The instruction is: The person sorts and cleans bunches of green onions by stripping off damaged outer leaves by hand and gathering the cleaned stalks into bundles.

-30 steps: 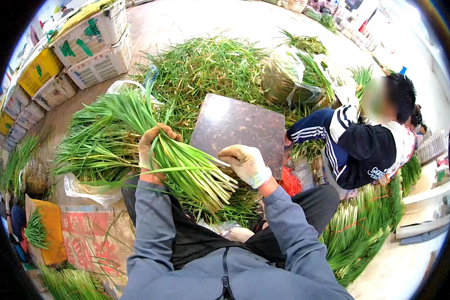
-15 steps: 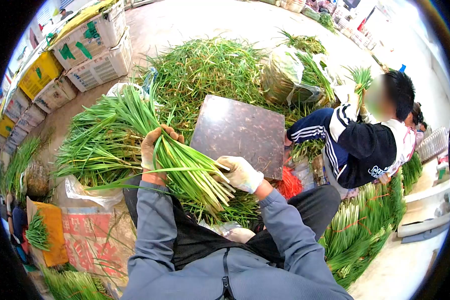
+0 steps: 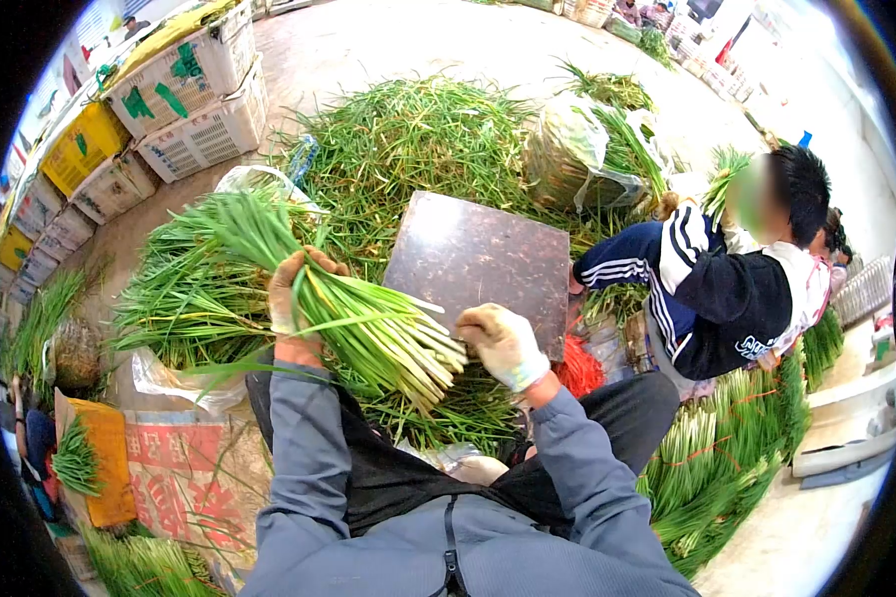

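My left hand (image 3: 287, 298), in a stained glove, is wrapped around a bunch of garlic chives (image 3: 383, 333). The green leaf ends point up and left; the pale stem ends fan out toward my lap. Just right of those stem ends is my gloved right hand (image 3: 508, 348), with its fingers curled together in a pinch. Whatever is between its fingertips is too small to make out. Behind it lies a dark brown speckled square board (image 3: 478, 264). A pile of loose chives (image 3: 194, 284) spreads under and left of the bunch.
A large heap of chives (image 3: 408, 139) lies beyond the board. To the right sits a co-worker (image 3: 727, 269) holding chives. Tied bundles (image 3: 717, 438) lie beside my right knee, near red ties (image 3: 577, 366). Stacked crates (image 3: 199, 129) line the left.
My right hand has moved away from the stem ends, a little to the right, and its fingers have curled. The bunch stays in my left hand, its leaf ends slightly shifted left.
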Demonstrator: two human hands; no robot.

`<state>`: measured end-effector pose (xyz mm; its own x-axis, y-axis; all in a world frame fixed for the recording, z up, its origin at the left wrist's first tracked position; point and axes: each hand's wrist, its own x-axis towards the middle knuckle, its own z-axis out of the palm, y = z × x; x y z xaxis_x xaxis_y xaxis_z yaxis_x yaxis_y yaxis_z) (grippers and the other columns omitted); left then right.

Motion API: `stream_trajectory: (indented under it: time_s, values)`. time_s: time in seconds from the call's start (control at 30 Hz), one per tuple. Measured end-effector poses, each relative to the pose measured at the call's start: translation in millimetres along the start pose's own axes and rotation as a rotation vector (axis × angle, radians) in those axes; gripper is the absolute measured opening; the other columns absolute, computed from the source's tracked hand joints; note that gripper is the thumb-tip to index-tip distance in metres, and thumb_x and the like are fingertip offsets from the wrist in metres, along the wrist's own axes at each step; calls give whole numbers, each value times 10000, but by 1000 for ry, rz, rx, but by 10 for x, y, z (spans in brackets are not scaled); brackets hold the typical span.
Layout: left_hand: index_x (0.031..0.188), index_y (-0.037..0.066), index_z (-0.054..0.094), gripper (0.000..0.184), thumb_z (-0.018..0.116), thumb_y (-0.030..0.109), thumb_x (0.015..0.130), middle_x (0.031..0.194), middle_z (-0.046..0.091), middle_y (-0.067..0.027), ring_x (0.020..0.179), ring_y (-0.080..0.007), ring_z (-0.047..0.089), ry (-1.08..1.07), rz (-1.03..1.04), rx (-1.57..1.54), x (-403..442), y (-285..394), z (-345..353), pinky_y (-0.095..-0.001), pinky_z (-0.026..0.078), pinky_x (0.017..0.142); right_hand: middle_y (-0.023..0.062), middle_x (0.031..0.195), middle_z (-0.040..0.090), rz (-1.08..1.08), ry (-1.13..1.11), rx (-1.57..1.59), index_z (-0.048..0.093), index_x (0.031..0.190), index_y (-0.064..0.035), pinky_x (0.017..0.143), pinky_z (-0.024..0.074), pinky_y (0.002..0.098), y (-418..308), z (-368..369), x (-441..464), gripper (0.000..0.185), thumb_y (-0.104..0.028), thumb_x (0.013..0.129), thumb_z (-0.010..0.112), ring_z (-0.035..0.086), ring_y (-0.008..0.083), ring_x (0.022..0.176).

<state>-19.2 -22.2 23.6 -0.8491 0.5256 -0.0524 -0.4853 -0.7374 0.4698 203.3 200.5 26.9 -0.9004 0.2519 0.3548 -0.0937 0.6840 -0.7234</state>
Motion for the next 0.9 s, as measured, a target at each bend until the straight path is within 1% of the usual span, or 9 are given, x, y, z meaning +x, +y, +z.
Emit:
stream_trajectory:
  time_s: [0.03, 0.13, 0.2, 0.23, 0.27, 0.33, 0.53, 0.77, 0.9]
  values:
    - [937, 30, 652, 187, 639, 213, 906, 814, 687, -101, 770, -249, 672, -9, 78, 80, -10, 71, 21, -452, 560, 858, 135, 870, 689, -70, 37, -123, 690, 960, -18, 727, 538, 314, 38, -127, -30, 126, -11, 834, 684, 673, 244, 769]
    - [910, 24, 662, 181, 639, 204, 910, 808, 685, -112, 758, -237, 663, 97, 71, -124, 2, 161, 25, -428, 546, 882, 171, 1067, 717, 807, -123, 516, 672, 1143, -23, 883, 543, 347, 615, -293, -295, 303, -101, 850, 679, 684, 299, 1028]
    - [897, 26, 662, 172, 640, 196, 905, 794, 683, -124, 750, -252, 667, 20, 150, 83, 5, 152, 2, -434, 555, 856, 215, 1153, 685, 395, -629, -224, 600, 1255, 7, 978, 504, 372, 839, -339, -359, 496, -172, 814, 741, 633, 357, 1150]
    - [886, 25, 658, 189, 632, 211, 906, 775, 679, -132, 732, -270, 670, 42, 110, 127, 32, 137, -13, -448, 563, 832, 230, 1245, 639, 491, -778, -566, 521, 1348, 13, 1023, 472, 402, 816, -302, -414, 681, -233, 771, 786, 607, 372, 1183]
    - [870, 21, 653, 205, 617, 219, 907, 757, 672, -137, 723, -286, 673, 90, 113, 98, 70, 105, -26, -456, 570, 811, 230, 1245, 639, 472, -769, -563, 521, 1348, 13, 1023, 472, 402, 855, -260, -342, 681, -233, 771, 786, 607, 372, 1183]
    - [861, 19, 648, 205, 606, 215, 906, 761, 673, -140, 732, -304, 673, 113, 31, 107, -17, 34, 202, -459, 570, 824, 218, 1362, 574, 423, -107, -180, 443, 1421, 12, 1082, 420, 376, 668, -299, -229, 786, -261, 773, 794, 545, 324, 1283]
    - [912, 9, 646, 206, 624, 212, 889, 781, 686, -158, 721, -335, 698, 160, -125, 205, 18, -449, 239, -470, 609, 731, 259, 1463, 448, 154, -362, -97, 364, 1464, 35, 1135, 357, 388, -443, -247, 293, 924, -391, 768, 795, 441, 365, 1367]
    - [961, -6, 594, 238, 567, 223, 907, 781, 659, -159, 685, -340, 671, 238, -367, 272, 353, -933, 316, -492, 588, 705, 305, 1467, 409, 377, -360, 43, 135, 1530, 39, 1121, 376, 389, -186, 89, 76, 1238, -482, 663, 848, 428, 384, 1372]
    - [1010, 13, 572, 203, 552, 198, 927, 761, 630, -130, 620, -278, 636, 249, -463, 344, 729, -1448, 673, -399, 568, 615, 267, 1383, 511, 533, -154, 203, 213, 1498, 60, 1077, 422, 362, 307, 12, 2, 1118, -375, 691, 853, 528, 334, 1287]
